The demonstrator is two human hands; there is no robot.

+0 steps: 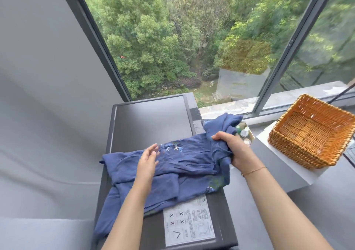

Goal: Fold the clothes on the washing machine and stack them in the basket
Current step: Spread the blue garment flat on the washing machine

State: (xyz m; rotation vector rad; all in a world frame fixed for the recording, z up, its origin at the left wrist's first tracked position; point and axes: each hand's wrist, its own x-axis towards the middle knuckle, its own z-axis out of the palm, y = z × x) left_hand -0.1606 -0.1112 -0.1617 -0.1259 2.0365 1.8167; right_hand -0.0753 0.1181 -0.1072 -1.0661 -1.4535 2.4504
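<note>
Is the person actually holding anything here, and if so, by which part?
Yes. The right hand grips the blue garment by a bunched fold at its right end; the left hand, fingers straight, holds nothing.

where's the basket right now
In the head view, the wicker basket sits empty at the right on a white ledge by the window, right of the washing machine and the right hand.

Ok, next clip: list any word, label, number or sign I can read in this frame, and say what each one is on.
Sticker on the washing machine lid: four "X" marks and a "V"-shaped tick sign; its blocks of printed text are too small to read.
Blue garment: light embroidered motif, not readable as letters.
Bottles behind the right hand: labels too blurred to read.
Wicker basket: no text.
</note>
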